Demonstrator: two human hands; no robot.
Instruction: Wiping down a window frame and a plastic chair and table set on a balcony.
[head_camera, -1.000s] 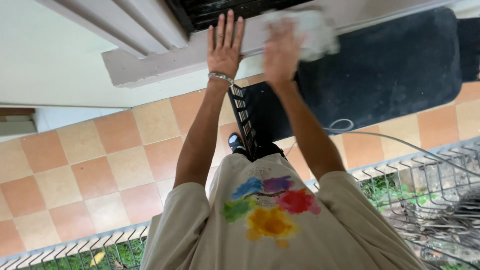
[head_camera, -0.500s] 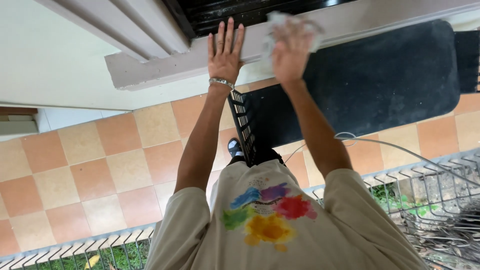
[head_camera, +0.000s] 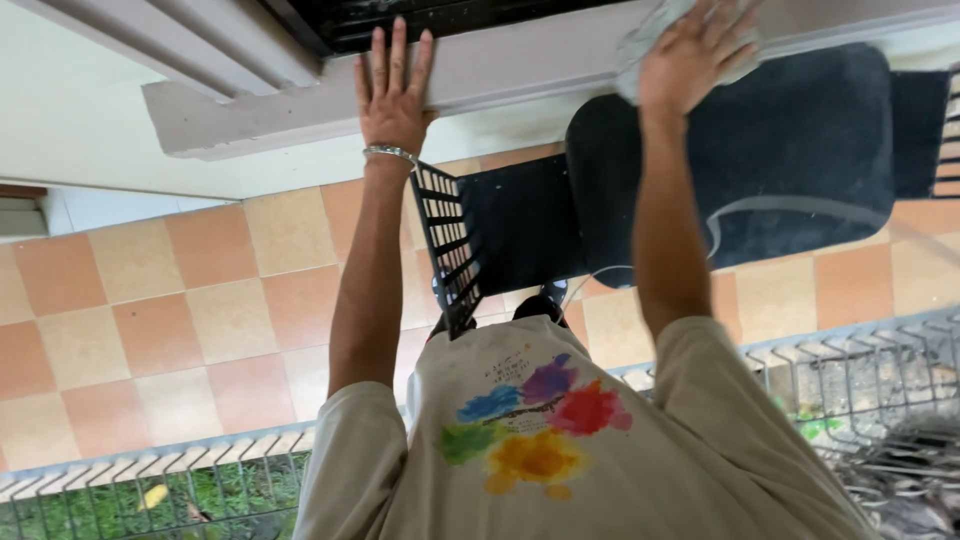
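The left hand (head_camera: 393, 95) lies flat with fingers spread on the grey ledge (head_camera: 300, 105), while the right hand (head_camera: 692, 55) presses a pale cloth (head_camera: 640, 45) against that ledge, above the black mat (head_camera: 800, 140).

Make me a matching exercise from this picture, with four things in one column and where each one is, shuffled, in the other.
Things:
1. left hand
2. right hand
3. crumpled pale cloth
4. thin silver bracelet

Places:
A. around the left wrist
B. under the right hand, against the pale ledge
C. flat on the pale ledge, fingers spread, holding nothing
D. pressed over the cloth

Pairs: 1-C, 2-D, 3-B, 4-A
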